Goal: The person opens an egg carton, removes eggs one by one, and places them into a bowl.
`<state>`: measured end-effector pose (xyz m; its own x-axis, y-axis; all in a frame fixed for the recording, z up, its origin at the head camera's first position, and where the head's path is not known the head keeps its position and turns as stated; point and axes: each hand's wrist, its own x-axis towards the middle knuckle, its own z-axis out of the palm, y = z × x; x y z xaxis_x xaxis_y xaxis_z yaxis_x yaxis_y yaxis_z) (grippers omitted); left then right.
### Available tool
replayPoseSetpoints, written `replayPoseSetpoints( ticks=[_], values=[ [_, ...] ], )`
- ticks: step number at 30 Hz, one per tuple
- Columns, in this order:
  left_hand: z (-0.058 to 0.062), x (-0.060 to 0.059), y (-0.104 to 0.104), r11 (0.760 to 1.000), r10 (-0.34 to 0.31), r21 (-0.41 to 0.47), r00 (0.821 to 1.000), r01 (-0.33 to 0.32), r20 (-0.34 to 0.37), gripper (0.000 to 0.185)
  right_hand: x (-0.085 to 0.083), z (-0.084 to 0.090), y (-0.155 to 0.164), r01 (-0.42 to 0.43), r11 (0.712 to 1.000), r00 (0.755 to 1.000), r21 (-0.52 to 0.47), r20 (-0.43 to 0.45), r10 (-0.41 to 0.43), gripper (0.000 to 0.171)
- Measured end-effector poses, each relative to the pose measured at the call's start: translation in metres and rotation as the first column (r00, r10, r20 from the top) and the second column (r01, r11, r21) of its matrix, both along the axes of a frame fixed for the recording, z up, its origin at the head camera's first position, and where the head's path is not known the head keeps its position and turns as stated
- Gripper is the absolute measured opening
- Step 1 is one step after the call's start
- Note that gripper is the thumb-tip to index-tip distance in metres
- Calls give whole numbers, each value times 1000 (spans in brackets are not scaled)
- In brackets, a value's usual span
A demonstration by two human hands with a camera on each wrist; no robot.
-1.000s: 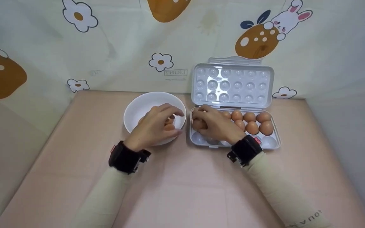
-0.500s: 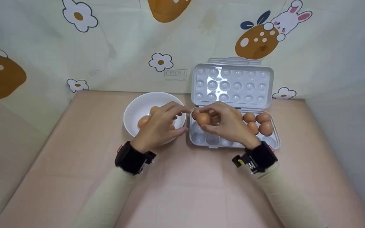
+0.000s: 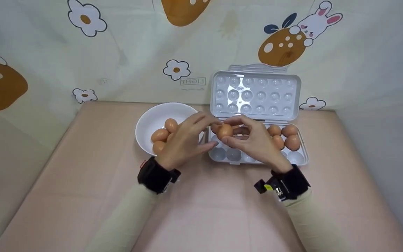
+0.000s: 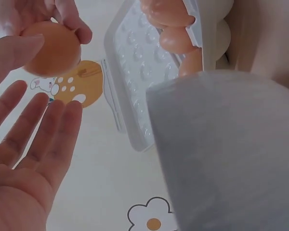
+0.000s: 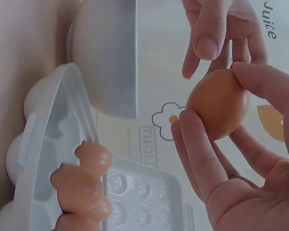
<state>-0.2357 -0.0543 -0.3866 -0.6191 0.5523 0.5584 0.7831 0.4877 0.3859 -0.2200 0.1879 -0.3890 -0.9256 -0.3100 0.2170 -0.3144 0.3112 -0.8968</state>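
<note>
My right hand point(image 3: 259, 141) pinches a brown egg point(image 3: 225, 131) between thumb and fingertips, above the left end of the egg box point(image 3: 234, 162). Close by on the left is my left hand point(image 3: 187, 140), its fingers stretched toward that egg. The right wrist view shows the left thumb point(image 5: 207, 43) apart from the shell. A white bowl point(image 3: 145, 120) stands partly behind the left hand, with several brown eggs point(image 3: 160, 135) in it. More eggs point(image 3: 292, 142) sit in the box's back and middle rows; my right hand hides some of them.
The box's clear dimpled lid point(image 3: 255, 94) stands raised at the back against the printed backdrop point(image 3: 131, 52). Bowl and box are side by side on the pinkish tabletop point(image 3: 201, 210). Front cups point(image 3: 218, 154) of the box show bare.
My right hand has taken an egg from the left part of the box and raised it. My left hand has shifted right from over the bowl toward that egg, uncovering eggs in the bowl.
</note>
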Motion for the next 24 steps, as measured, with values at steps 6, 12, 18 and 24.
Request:
replayPoseSetpoints(
  ticks=[6,12,18,24],
  values=[
    [-4,1,9,1000,-23,8,999,24,-45,50,4,-5,-4,-9,996,1000,-85,17,10,47],
    [-8,2,15,998,-48,38,997,51,-66,45,9,-5,-5,14,997,996,-73,86,-7,48],
    [-11,3,18,998,-43,48,996,47,-76,43,12,-4,-6,29,997,990,-71,139,-19,51],
    [-11,3,17,998,-42,41,996,46,-78,43,13,-5,-7,14,997,991,-72,131,-4,51]
  ],
)
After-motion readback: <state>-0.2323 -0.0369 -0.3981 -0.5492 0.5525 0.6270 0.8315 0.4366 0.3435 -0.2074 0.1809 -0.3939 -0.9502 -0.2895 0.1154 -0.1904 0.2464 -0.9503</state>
